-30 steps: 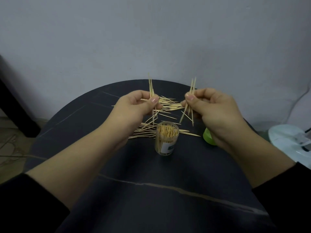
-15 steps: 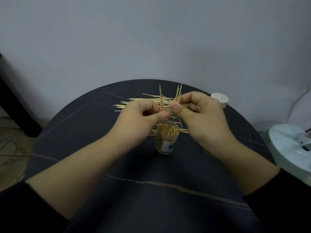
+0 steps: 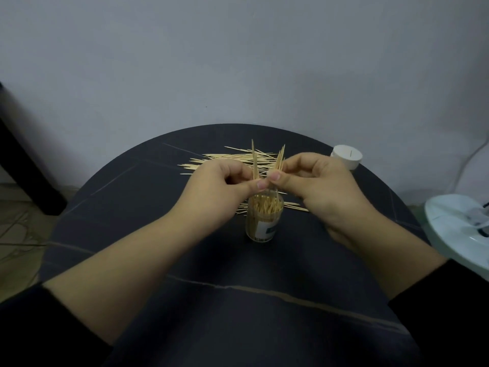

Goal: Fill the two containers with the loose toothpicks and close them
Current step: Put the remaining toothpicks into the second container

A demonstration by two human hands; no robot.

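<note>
**Two hands hold toothpicks upright over an open jar**

A person sits at a round dark table point(image 3: 158, 221), seen from above and behind the hands. The left hand point(image 3: 219, 181) and the right hand point(image 3: 315, 181) meet in the middle, thumb tips almost touching. Each has its fingers curled, and thumb and forefinger pinch a few toothpicks with the points up. The left bunch point(image 3: 254, 161) is thin, perhaps one or two sticks. The right bunch point(image 3: 281, 160) is fuller and fans out a little.

Directly below the hands stands a clear container point(image 3: 263, 223), upright and lidless, already packed with toothpicks nearly to its rim. More loose toothpicks point(image 3: 232, 160) lie scattered on the table behind the hands, and some lie beside the jar. A white round piece point(image 3: 346, 156) sits near the table's far right edge. Whether it is a lid or the second container cannot be told.

The step in hand looks like merging the two bunches and dropping them in. To do it well, the sticks should be squared into one parallel bundle — a fanned bunch would likely catch on the crowded rim. The bundle should be held vertical over the mouth and lowered into a gap before it is released. The jar is light and unsupported, so a sideways push could tip it — a gentle, straight descent seems wise. There is little room left, so small bunches should fit better than large ones.
</note>
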